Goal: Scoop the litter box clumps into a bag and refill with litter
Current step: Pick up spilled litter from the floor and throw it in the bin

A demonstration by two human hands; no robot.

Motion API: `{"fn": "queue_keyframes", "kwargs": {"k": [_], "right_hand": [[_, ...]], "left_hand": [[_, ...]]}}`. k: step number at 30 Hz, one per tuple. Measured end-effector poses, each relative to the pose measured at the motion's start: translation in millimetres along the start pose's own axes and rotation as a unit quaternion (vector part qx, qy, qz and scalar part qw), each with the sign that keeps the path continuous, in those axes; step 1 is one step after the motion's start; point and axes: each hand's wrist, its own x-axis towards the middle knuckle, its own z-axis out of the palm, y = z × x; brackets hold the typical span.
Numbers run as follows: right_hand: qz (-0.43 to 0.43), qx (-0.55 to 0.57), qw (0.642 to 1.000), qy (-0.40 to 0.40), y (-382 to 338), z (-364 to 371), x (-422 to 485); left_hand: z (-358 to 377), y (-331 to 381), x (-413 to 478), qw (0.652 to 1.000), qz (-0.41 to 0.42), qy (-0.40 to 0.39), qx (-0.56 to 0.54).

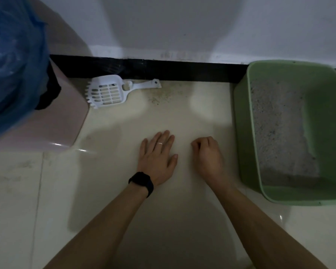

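A green litter box (242, 133) stands on the floor at the right, with grey litter (277, 131) spread over its bottom. A white slotted scoop (107, 92) lies on the floor by the black baseboard, handle pointing right. A blue plastic bag (14, 61) fills the upper left corner. My left hand (157, 158) lies flat on the tiles with straight fingers, a ring on one finger and a black band on the wrist. My right hand (208, 156) rests on the floor just left of the litter box, fingers curled under, holding nothing.
A pink plastic object (66, 117) sits under the blue bag at the left. Scattered litter grains (159, 96) dot the floor near the scoop's handle. A white wall and black baseboard (182, 71) close off the far side. Pale floor tiles lie around my hands.
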Motion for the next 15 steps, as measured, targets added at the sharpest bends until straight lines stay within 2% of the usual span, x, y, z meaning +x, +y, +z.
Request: {"fn": "queue_keyframes", "kwargs": {"k": [3,6,9,15], "right_hand": [[0.07,0.096,0.993,0.02,15,-9,-18],[0.115,0.153,0.981,0.038,28,-16,-49],[0.172,0.177,0.968,0.039,35,-17,-73],[0.216,0.204,0.951,0.084,39,-18,-97]], "left_hand": [[-9,3,25,0.998,0.001,0.058,-0.025],[-17,10,56,0.998,0.009,0.037,-0.054],[-17,21,81,0.996,0.025,0.03,-0.075],[-15,26,110,0.994,0.035,0.048,-0.095]]}}
